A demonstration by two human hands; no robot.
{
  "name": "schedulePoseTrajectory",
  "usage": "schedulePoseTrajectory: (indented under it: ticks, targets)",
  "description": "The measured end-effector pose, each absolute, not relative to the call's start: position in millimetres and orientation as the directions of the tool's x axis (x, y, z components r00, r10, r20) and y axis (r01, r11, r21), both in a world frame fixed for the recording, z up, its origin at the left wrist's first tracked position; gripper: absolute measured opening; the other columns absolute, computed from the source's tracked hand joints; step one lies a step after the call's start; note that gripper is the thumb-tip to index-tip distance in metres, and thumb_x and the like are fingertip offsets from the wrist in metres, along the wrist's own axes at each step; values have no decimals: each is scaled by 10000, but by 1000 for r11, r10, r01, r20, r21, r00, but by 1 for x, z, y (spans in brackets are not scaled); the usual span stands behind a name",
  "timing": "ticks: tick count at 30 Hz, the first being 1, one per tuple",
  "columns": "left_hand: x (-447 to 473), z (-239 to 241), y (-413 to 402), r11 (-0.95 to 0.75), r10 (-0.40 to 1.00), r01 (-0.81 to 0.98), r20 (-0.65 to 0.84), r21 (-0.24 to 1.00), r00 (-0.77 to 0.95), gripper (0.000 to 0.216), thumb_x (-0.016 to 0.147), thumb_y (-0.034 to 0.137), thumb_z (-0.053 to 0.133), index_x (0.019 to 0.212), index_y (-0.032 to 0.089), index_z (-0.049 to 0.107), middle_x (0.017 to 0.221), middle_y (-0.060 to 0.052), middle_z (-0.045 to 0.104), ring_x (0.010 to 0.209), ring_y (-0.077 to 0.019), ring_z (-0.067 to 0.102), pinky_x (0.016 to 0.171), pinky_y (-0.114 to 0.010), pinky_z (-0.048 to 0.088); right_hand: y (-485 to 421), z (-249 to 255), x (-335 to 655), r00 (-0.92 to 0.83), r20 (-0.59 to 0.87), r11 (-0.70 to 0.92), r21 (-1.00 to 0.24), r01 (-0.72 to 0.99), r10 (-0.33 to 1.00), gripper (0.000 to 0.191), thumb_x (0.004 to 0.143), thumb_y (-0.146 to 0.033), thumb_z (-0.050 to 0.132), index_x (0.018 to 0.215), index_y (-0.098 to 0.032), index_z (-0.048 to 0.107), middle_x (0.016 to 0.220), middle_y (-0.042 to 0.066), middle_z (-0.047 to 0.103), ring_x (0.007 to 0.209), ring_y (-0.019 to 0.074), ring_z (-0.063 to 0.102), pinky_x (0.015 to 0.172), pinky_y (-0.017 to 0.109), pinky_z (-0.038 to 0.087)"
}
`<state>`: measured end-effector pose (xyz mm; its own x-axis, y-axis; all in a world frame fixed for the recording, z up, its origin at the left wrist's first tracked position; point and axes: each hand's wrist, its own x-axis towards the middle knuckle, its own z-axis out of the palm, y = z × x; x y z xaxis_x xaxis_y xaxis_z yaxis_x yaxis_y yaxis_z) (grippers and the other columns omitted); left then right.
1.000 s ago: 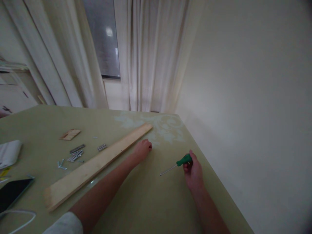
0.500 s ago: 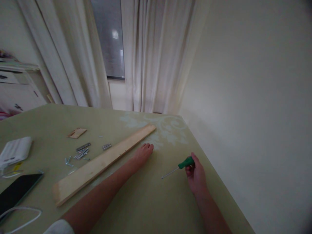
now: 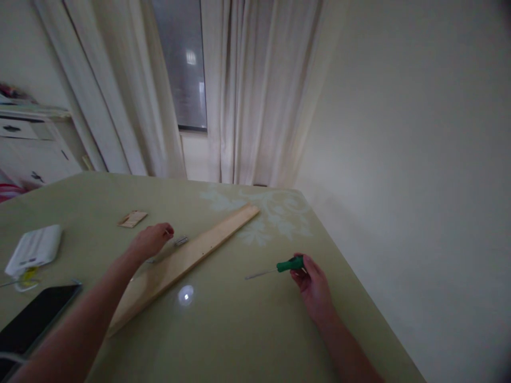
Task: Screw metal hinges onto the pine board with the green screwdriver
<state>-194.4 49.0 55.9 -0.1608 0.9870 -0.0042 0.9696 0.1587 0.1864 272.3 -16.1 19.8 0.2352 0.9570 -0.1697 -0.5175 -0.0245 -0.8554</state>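
Note:
A long pale wooden plank (image 3: 191, 254) lies slanted across the green table (image 3: 247, 330). My left hand (image 3: 149, 240) hovers over the plank's far side, above the small metal parts, with its fingers curled in a loose pinch; whether anything is in them is hidden. A small metal hinge (image 3: 181, 240) lies just right of that hand. My right hand (image 3: 311, 282) rests on the table near the right edge, its fingers closed round the handle of a green screwdriver (image 3: 279, 267). The tool's thin shaft points left.
A small wooden block (image 3: 132, 218) lies beyond my left hand. A white packet (image 3: 35, 247) and a dark phone (image 3: 34, 319) sit at the left. Curtains and a window stand behind the table; a plain wall runs along its right edge.
My left hand has left the plank's near side and crossed over it to the left, above the metal parts. My right hand and the screwdriver have shifted slightly left.

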Motion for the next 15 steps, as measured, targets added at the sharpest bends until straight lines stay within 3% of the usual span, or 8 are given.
schedulePoseTrajectory:
  ticks: [4, 8, 12, 15]
  targets:
    - [-219, 43, 41, 178, 984, 963, -39, 203, -173, 266, 903, 274, 520, 997, 198, 757, 1041, -113, 817, 990, -277, 762, 816, -333, 540, -17, 21, 246, 149, -143, -52, -869, -493, 978, 486, 573, -512, 1004, 889, -202, 803, 826, 33, 797, 642, 147, 716, 603, 257, 626]
    - [-226, 42, 36, 174, 984, 955, -17, 239, -175, 274, 899, 269, 510, 981, 190, 760, 1073, -131, 812, 1034, -293, 748, 888, -368, 539, -1, 33, 216, 40, -107, -77, -885, -460, 993, 514, 583, -527, 995, 929, -202, 797, 828, 31, 787, 680, 155, 725, 633, 266, 629]
    - [-196, 48, 24, 121, 988, 948, 55, 294, -143, 448, 1039, 344, 334, 1146, 169, 732, 1219, -163, 774, 1125, -306, 726, 984, -416, 526, 34, 43, 170, -28, -51, -58, -895, -442, 998, 513, 599, -554, 973, 916, -214, 754, 832, 13, 779, 698, 151, 727, 675, 273, 638]
    - [-150, 53, 8, -85, 988, 900, 154, 428, 20, 523, 1098, 464, 278, 1356, 206, 653, 1343, -96, 739, 1213, -243, 697, 1052, -349, 508, 65, 43, 128, -78, -42, -71, -904, -421, 996, 471, 649, -548, 949, 888, -212, 723, 874, 19, 783, 722, 153, 734, 689, 280, 648]
